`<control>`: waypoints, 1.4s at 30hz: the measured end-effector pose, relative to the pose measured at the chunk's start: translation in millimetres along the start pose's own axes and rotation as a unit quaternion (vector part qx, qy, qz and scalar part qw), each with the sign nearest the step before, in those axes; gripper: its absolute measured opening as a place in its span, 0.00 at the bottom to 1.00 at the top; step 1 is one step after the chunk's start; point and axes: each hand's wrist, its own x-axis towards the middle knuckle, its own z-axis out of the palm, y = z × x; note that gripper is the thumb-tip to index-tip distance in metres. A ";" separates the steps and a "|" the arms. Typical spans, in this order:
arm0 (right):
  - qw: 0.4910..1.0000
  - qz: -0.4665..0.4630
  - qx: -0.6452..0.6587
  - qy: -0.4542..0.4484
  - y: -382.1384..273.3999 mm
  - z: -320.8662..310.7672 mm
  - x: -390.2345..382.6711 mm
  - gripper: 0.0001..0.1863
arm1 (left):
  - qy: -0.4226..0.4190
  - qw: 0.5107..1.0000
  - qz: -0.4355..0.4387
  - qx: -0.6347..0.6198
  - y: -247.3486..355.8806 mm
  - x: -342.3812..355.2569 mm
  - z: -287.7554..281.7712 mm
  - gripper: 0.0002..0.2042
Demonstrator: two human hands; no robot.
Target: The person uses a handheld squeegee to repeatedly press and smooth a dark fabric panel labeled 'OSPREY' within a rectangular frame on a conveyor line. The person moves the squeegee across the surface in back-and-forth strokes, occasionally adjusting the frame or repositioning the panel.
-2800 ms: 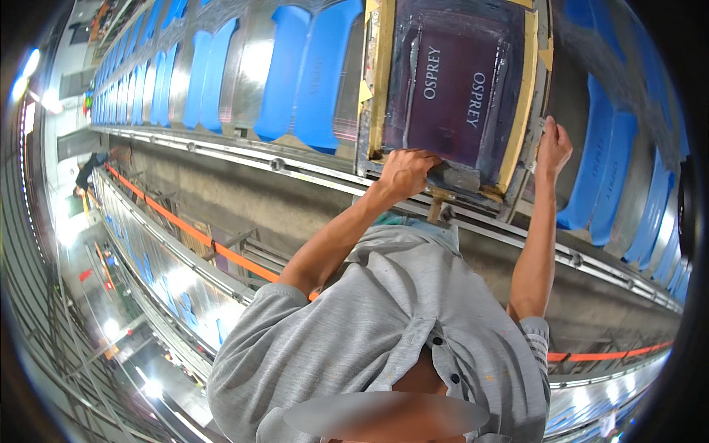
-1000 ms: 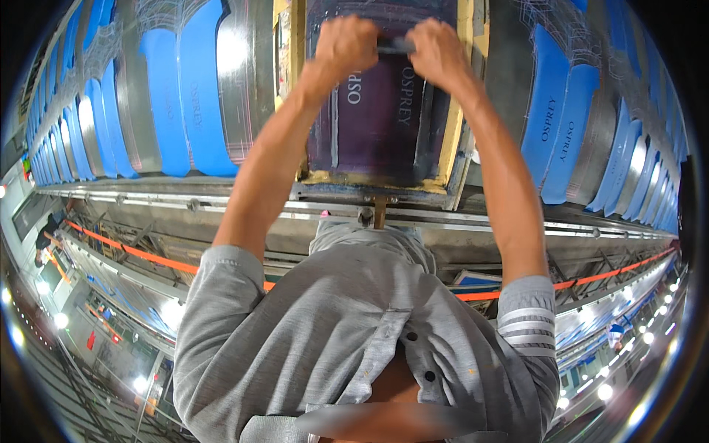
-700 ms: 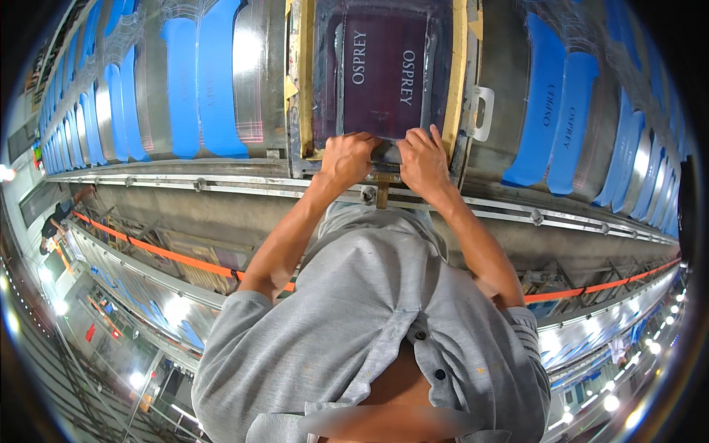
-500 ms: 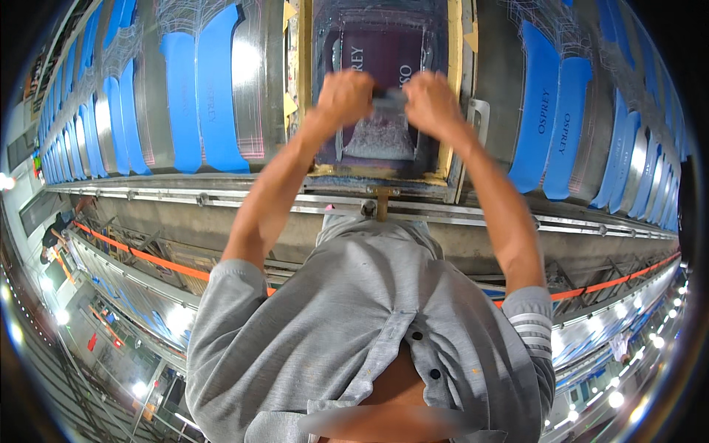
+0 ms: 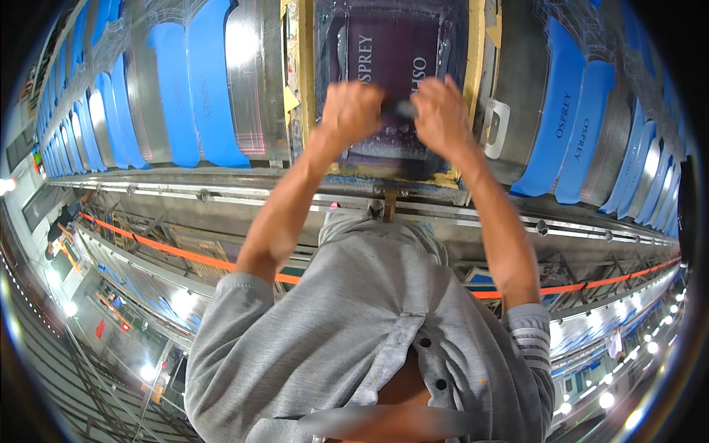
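In the head view, a printing screen [image 5: 391,52] with a dark purple middle, pale lettering and a frame edged in yellow tape [image 5: 476,37] lies at the top centre. My left hand [image 5: 352,112] and my right hand [image 5: 439,114] are both closed around the ends of a dark squeegee bar [image 5: 400,109] over the screen's lower half, slightly blurred. The bar's lower edge is hard to make out. A white handle [image 5: 498,129] sits at the frame's right side, beside my right hand but apart from it.
Blue pieces with printing [image 5: 208,88] line the long metal bench on both sides of the screen. A rail [image 5: 517,221] runs along its near edge, above an orange beam [image 5: 162,244]. At the far left a person in dark clothing [image 5: 60,225] is by a parallel bench.
My right hand has left the frame's side and joined my left on the squeegee. Both went from the near edge up the screen, and have since shifted slightly down and right in the picture.
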 end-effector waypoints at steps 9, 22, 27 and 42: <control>0.997 0.029 0.056 -0.047 -22.0 14.0 -37.6 0.07 | -0.059 0.998 0.002 0.016 3.6 -38.9 19.9 0.14; 0.996 -0.023 0.002 0.080 86.6 -25.4 109.0 0.08 | 0.099 0.988 0.062 0.099 -28.3 130.1 -45.9 0.08; 1.000 0.006 0.000 -0.023 -2.6 -1.7 -11.6 0.13 | -0.020 1.000 -0.002 0.008 7.8 -8.4 1.2 0.09; 0.998 -0.027 0.006 0.053 98.0 -27.7 115.1 0.10 | 0.016 0.991 0.031 0.126 -35.4 142.7 -45.3 0.10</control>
